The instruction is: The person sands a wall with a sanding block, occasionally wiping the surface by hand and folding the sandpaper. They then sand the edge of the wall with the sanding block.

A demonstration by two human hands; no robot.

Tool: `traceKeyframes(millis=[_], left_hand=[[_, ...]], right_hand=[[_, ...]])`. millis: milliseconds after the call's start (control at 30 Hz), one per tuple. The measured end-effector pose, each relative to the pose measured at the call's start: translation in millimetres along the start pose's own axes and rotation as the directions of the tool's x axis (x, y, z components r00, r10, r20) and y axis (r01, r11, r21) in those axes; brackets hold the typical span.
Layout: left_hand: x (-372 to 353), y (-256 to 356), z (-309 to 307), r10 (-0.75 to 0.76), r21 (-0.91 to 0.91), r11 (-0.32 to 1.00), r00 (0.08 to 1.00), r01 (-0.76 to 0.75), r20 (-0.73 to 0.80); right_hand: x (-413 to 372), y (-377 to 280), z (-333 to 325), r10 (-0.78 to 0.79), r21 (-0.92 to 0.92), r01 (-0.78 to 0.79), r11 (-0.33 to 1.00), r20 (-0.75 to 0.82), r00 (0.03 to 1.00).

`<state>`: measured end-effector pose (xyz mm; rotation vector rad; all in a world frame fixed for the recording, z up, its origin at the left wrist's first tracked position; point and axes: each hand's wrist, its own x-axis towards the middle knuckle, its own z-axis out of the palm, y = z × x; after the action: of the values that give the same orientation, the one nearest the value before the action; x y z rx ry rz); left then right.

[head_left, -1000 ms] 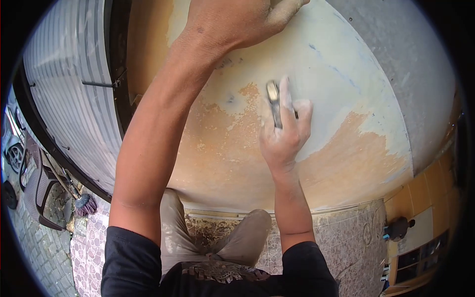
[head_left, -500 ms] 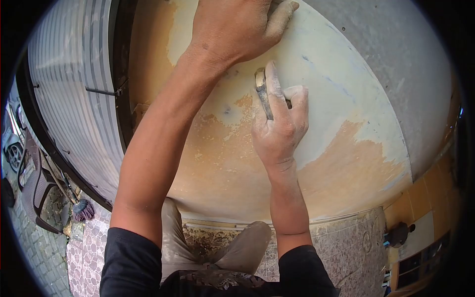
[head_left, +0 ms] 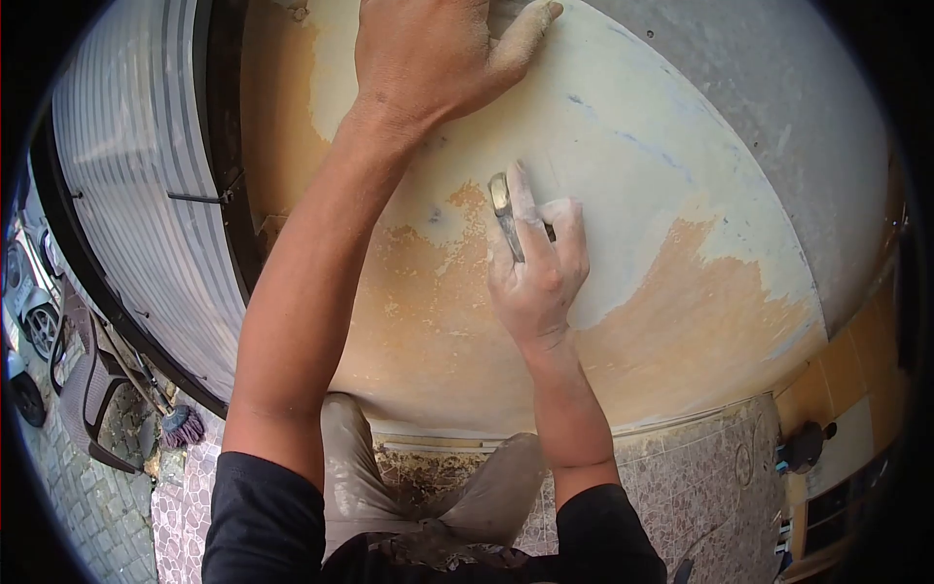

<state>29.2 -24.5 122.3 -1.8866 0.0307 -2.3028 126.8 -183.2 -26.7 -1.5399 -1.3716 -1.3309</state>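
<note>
Your right hand is closed around a scraper, with the index finger stretched along the top of the tool and the other fingers curled around its handle. The metal end of the scraper lies against the wall, just at the border where the pale, smooth coat meets the patch of orange paint. The hand is covered with light dust.

Your left hand is higher on the same wall, spread flat with the palm against the surface, and it holds nothing. The two hands are apart, the left one above the right one.

To the left of the wall there is a grey corrugated shutter. Below it, a broom and a brown plastic chair stand on the patterned tile floor.
</note>
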Motion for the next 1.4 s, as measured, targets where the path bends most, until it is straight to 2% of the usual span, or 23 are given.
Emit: traceKeyframes(millis=[67, 100, 167, 267, 300, 367, 400, 500, 533, 600, 633, 667, 733, 767, 800, 867, 967, 1033, 1200, 1300, 1333, 1400], left_hand=[[2, -2, -10, 0.004, 0.016, 1.0, 0.998, -0.005, 0.055], [2, -7, -11, 0.041, -0.006, 0.999, 0.996, -0.041, 0.073], [5, -12, -13, 0.101, -0.032, 0.995, 0.991, -0.098, 0.09], [8, -11, -16, 0.106, -0.004, 0.994, 0.986, -0.106, 0.131], [7, -8, -15, 0.081, 0.023, 0.996, 0.988, -0.084, 0.131], [5, -5, -10, 0.062, 0.064, 0.996, 0.993, -0.069, 0.103], [6, -5, -8, 0.08, 0.058, 0.995, 0.992, -0.086, 0.097], [3, -3, -7, 0.055, 0.063, 0.996, 0.994, -0.062, 0.098], [3, -3, -6, 0.063, 0.058, 0.996, 0.992, -0.07, 0.11], [2, -4, -5, 0.083, 0.07, 0.994, 0.992, -0.089, 0.091], [1, -3, -6, 0.058, 0.084, 0.994, 0.99, -0.07, 0.128], [-2, -1, -6, 0.065, 0.084, 0.993, 0.989, -0.077, 0.135], [-10, 2, -6, 0.092, 0.134, 0.985, 0.987, -0.11, 0.13], [-16, 4, -6, 0.101, 0.135, 0.984, 0.986, -0.119, 0.135], [-23, 7, -8, 0.069, 0.206, 0.973, 0.981, -0.107, 0.182], [-35, 9, -7, 0.045, 0.276, 0.955, 0.972, -0.11, 0.231], [-50, 10, -4, 0.074, 0.343, 0.929, 0.979, -0.136, 0.188], [-61, 11, -5, -0.025, 0.325, 0.942, 0.952, -0.08, 0.306], [-94, 36, -15, -0.053, 0.329, 0.94, 0.916, -0.089, 0.399], [-123, 53, -19, -0.077, 0.258, 0.964, 0.862, -0.064, 0.502], [-133, 58, -20, -0.078, 0.257, 0.964, 0.862, -0.061, 0.5], [-156, 66, -24, 0.002, 0.178, 0.974, 0.794, -0.139, 0.608]], right_hand=[[20, -8, 5, -0.014, 0.052, 0.016, 0.999, -0.036, 0.999], [11, -7, 4, 0.005, 0.012, -0.004, 1.0, -0.042, 0.999], [-39, 8, 5, 0.079, -0.01, -0.079, 0.997, -0.055, 0.995], [-141, 27, 11, 0.208, 0.013, -0.208, 0.978, -0.128, 0.97], [-169, 29, 8, 0.263, 0.031, -0.261, 0.965, -0.122, 0.957], [-188, 16, -11, 0.381, 0.205, -0.378, 0.903, 0.028, 0.924], [-197, 11, -18, 0.383, 0.208, -0.377, 0.903, 0.009, 0.924], [-214, -13, -41, 0.622, 0.364, -0.606, 0.707, 0.087, 0.778], [-212, -19, -46, 0.633, 0.368, -0.615, 0.697, 0.086, 0.769], [-210, -24, -52, 0.76, 0.452, -0.721, 0.525, 0.132, 0.636], [-215, -23, -54, 0.781, 0.482, -0.739, 0.471, 0.162, 0.604], [-219, -22, -54, 0.785, 0.487, -0.741, 0.463, 0.163, 0.598], [-217, -21, -53, 0.865, 0.604, -0.753, 0.261, 0.2, 0.46], [-217, -23, -60, 0.884, 0.59, -0.783, 0.196, 0.239, 0.402], [-218, -22, -61, 0.886, 0.597, -0.78, 0.188, 0.24, 0.398], [-221, -21, -62, 0.93, 0.66, -0.75, -0.054, 0.306, 0.203], [-222, -23, -67, 0.925, 0.662, -0.744, -0.091, 0.333, 0.183], [-224, -23, -68, 0.922, 0.67, -0.734, -0.11, 0.345, 0.177], [-224, -24, -68, 0.895, 0.694, -0.664, -0.279, 0.439, 0.082], [-222, -26, -71, 0.887, 0.679, -0.673, -0.292, 0.455, 0.074], [-222, -27, -72, 0.888, 0.679, -0.675, -0.29, 0.454, 0.075], [-221, -28, -74, 0.875, 0.676, -0.663, -0.321, 0.48, 0.065]])
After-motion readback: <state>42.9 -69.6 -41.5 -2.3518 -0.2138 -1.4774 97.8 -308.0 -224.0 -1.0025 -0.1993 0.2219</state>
